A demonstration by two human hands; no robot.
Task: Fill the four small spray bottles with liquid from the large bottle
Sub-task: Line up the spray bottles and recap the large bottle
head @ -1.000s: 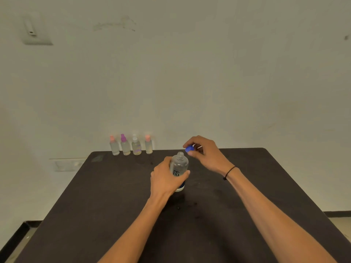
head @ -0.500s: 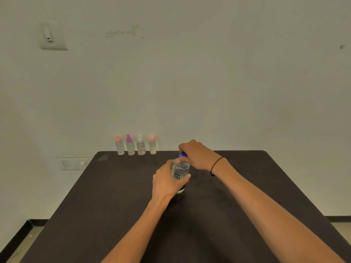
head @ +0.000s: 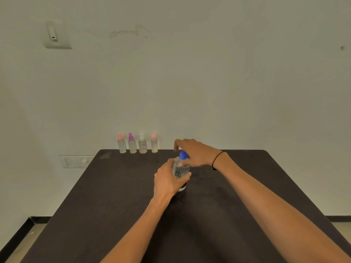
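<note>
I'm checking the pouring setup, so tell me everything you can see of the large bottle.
The large bottle is clear, plastic-looking, with dark "re.nu" lettering and a blue cap on its neck. It stands upright mid-table. The left hand grips its body; the right hand is at the cap.

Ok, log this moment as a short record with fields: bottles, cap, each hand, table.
large bottle: upright on the table, clear, label reads "re.nu"
blue cap: sits on the large bottle's neck
left hand: grips the large bottle's body
right hand: at the blue cap, fingers partly spread; contact unclear
small spray bottles: four in a row at the table's far edge, tops on
wristband: black, on the right wrist
</note>
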